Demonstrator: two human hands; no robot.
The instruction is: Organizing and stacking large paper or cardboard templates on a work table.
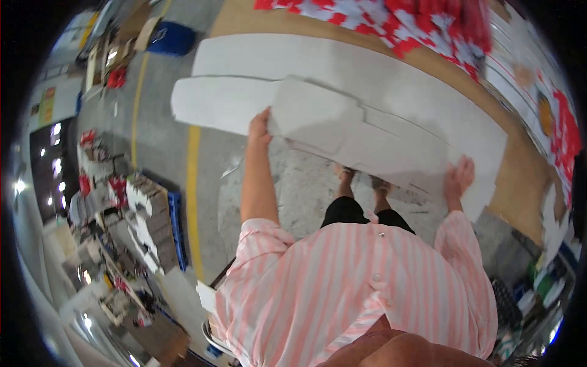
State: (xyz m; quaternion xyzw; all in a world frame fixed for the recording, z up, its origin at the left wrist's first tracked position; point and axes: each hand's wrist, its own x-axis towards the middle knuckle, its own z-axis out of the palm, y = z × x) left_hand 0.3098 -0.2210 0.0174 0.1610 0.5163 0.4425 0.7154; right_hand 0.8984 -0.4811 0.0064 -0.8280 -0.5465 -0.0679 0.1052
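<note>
A flat white cardboard sheet [293,58] lies across the brown worktable in front of me. On its near side is a second white cardboard piece [315,113] with stepped flaps, jutting past the table's near edge. My left hand [260,126] is closed on the near edge of this piece, its fingers partly hidden at the flap. My right hand [460,177] rests at the piece's right end, fingers stretched out over the white board.
Red and white printed pieces [391,21] are piled at the table's far side. Brown table surface [520,196] shows at the right. To the left, a blue bin [171,38] stands on the floor, and stacked cardboard sits by a blue pallet [177,226].
</note>
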